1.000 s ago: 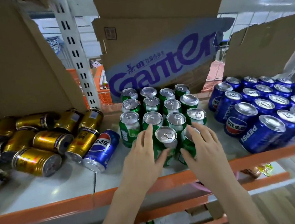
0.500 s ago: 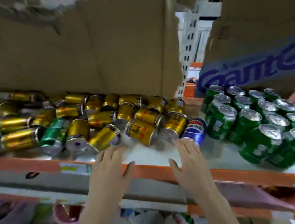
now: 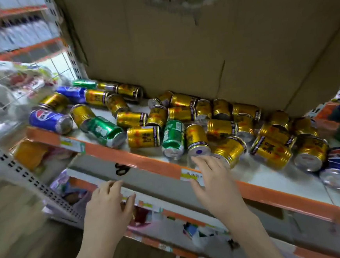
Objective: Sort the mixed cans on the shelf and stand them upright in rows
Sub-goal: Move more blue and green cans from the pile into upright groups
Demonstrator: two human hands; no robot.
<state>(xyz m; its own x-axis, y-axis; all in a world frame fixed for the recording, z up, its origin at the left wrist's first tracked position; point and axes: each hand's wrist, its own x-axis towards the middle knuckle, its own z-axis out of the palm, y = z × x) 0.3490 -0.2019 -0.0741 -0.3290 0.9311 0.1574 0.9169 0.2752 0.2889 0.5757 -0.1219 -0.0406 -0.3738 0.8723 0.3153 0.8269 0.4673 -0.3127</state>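
Shelf (image 3: pixel 97 149) carries toppled cans (image 3: pixel 143 137) (long axes level, pointing everywhere); both hands (image 3: pixel 211 181) empty, fingers spread.

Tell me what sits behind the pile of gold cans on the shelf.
Behind the gold cans stands a sheet of brown cardboard, upright along the back of the shelf. It hides whatever lies further back. No grip touches it.

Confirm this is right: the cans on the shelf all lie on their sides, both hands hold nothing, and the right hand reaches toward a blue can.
Wrong on one point: the head view shows the right hand reaching toward a gold can, not blue. The rest holds.
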